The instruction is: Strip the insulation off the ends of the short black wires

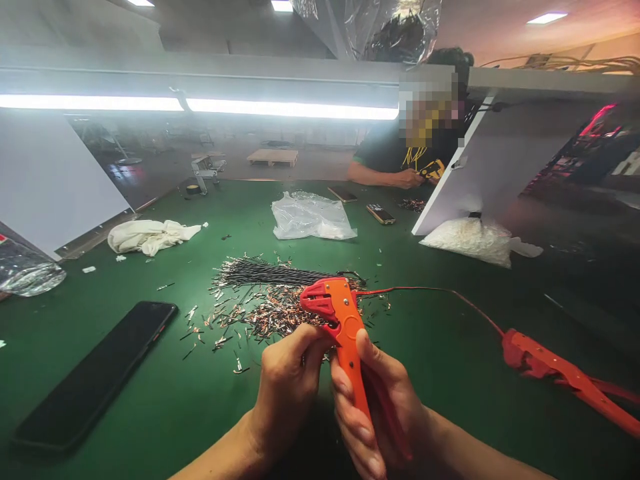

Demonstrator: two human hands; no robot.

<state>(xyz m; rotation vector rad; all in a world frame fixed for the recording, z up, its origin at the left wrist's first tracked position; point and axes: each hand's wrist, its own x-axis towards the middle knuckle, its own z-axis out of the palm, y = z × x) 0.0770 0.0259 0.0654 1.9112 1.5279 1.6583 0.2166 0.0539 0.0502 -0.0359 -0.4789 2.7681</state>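
An orange and red wire stripper point(349, 327) stands tilted in front of me, its jaws pointing left. My right hand point(385, 407) is wrapped round its handles. Close against the tool's lower jaw side, my left hand point(295, 380) is closed, the fingertips pinched together; what they hold, if anything, is hidden. Behind the tool lies a bundle of black wires point(275, 272) with bared ends. A heap of cut wire scraps point(280, 310), copper and black, spreads in front of the bundle, partly covered by the stripper and my left hand.
A black phone point(95, 373) lies at left. On the green table point(200, 413) are a second orange stripper point(555, 363) joined by a red cord, a clear plastic bag point(313, 217), a white cloth point(150, 237) and a filled bag point(470, 240). A co-worker point(385, 153) holds a yellow tool opposite.
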